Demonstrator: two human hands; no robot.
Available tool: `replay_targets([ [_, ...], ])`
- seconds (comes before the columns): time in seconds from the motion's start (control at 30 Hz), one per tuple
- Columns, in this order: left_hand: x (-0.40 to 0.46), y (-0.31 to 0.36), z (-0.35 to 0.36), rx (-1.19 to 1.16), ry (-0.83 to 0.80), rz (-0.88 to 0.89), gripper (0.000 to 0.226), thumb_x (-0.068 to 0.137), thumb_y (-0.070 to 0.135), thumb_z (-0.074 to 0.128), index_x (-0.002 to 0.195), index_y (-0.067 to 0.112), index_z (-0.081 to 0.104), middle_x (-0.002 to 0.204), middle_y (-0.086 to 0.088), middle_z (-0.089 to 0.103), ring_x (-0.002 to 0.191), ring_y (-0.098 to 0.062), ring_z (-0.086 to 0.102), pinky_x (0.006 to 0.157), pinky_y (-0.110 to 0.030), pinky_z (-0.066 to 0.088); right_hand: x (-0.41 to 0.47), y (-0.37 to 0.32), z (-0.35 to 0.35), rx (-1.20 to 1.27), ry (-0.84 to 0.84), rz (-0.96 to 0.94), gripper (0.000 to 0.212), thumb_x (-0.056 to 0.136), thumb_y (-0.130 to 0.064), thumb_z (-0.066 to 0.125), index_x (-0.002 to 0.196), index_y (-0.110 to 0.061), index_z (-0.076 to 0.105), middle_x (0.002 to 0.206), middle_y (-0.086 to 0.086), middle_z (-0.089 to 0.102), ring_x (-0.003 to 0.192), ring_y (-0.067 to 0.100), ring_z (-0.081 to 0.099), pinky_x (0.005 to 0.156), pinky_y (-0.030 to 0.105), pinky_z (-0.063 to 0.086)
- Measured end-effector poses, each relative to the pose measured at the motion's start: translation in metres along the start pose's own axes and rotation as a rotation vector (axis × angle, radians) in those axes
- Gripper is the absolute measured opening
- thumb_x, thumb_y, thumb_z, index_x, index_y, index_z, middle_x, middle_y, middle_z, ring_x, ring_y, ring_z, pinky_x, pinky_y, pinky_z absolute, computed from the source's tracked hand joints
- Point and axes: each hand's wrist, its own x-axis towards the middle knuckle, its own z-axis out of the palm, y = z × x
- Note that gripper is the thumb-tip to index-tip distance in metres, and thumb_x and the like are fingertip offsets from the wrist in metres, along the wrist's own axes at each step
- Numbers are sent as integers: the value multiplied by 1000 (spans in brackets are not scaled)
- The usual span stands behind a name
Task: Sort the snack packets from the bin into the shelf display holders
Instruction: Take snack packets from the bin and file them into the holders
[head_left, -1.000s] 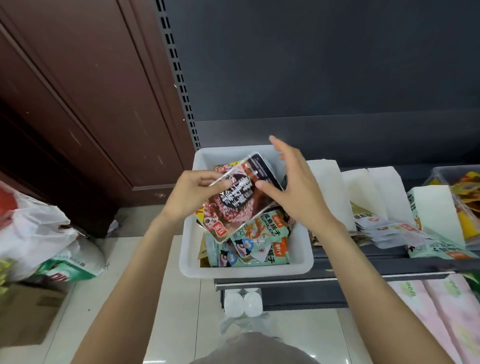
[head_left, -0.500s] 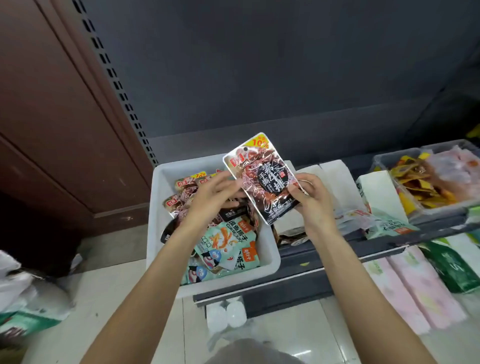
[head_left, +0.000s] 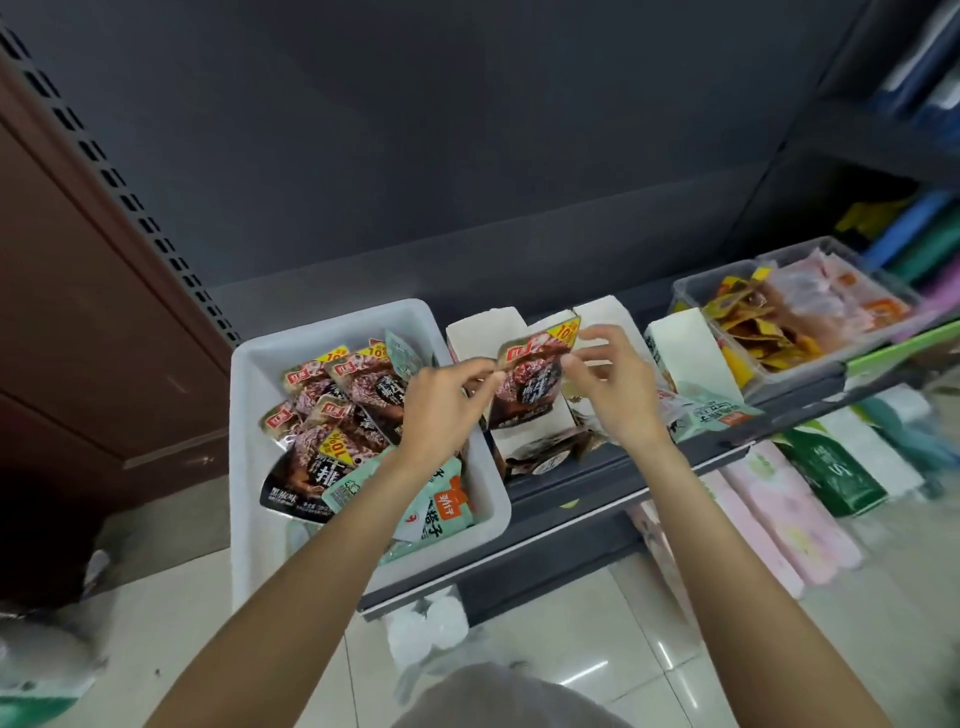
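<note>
Dark snack packet (head_left: 530, 387) stands upright, long axis vertical, directly over the white holder (head_left: 524, 436). Left hand (head_left: 441, 410) pinches its left edge, right hand (head_left: 613, 384) its right top corner; both equally near.

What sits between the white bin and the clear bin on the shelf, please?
In the head view, white holders stand between the white bin and the clear bin, with one packet held there.

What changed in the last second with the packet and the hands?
The dark red snack packet went from above the white bin rightward and down into the first white cardboard holder. The left hand and right hand kept pinching its top corners throughout. The bin's remaining packets look unchanged.
</note>
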Motion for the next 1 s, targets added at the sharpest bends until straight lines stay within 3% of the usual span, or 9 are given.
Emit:
replay_targets([
  [0.13,-8,3,8,-108,22,12,16,86,26,67,96,16,75,78,4,74,70,-2,67,69,-30,57,-2,6,-2,12,-5,11,28,89,-24,64,112,-16,49,108,-3,59,82,-2,58,77,17,50],
  [0.23,-7,8,11,-137,34,10,15,85,25,68,96,16,76,78,3,74,72,-3,68,72,-29,57,-1,5,-5,110,45,14,27,89,-16,65,106,-16,45,106,-2,57,89,7,61,67,5,46],
  [0.37,-6,5,14,-21,-96,-2,14,86,26,67,96,20,75,82,5,74,73,-4,68,73,-29,57,-3,15,-9,-60,-39,-39,36,90,-16,64,120,-19,46,95,-2,63,83,11,63,72,17,49],
  [0.43,-11,-1,16,102,-195,1,14,88,28,64,95,21,74,78,5,74,71,-10,68,72,-30,56,-7,25,-8,-194,-142,-114,26,93,-18,60,118,-19,52,94,0,66,79,12,62,69,19,47],
  [0.57,-30,-6,20,324,-373,84,28,97,36,47,100,20,70,64,6,61,71,-18,59,97,-33,36,-14,44,-9,-382,-285,-150,16,98,-23,50,108,-16,60,88,5,68,78,25,60,68,34,47],
  [0.73,-38,-9,18,360,-562,67,34,100,35,36,125,25,58,111,2,62,115,-12,42,95,-31,17,-18,39,-15,-320,-579,87,29,102,-29,35,114,-22,60,112,-7,61,108,13,53,87,29,38],
  [0.83,-40,-12,2,222,-512,77,34,97,29,47,130,24,54,128,7,56,126,-10,37,106,-30,15,-22,22,-19,-194,-465,7,30,102,-28,37,121,-25,60,123,-14,54,122,6,43,92,13,30],
  [0.9,-45,-16,-22,100,-382,69,32,94,21,54,126,23,58,125,9,57,124,-9,41,107,-28,24,-28,-2,-18,-139,-330,-119,29,102,-28,39,119,-25,61,122,-15,56,119,3,43,89,2,28],
  [1.0,-61,-34,-66,83,-135,-39,24,92,13,58,113,20,65,111,12,62,108,-5,50,95,-23,36,-39,-43,3,-62,-276,-304,27,100,-27,41,114,-21,63,112,-13,62,108,1,51,89,9,38],
])
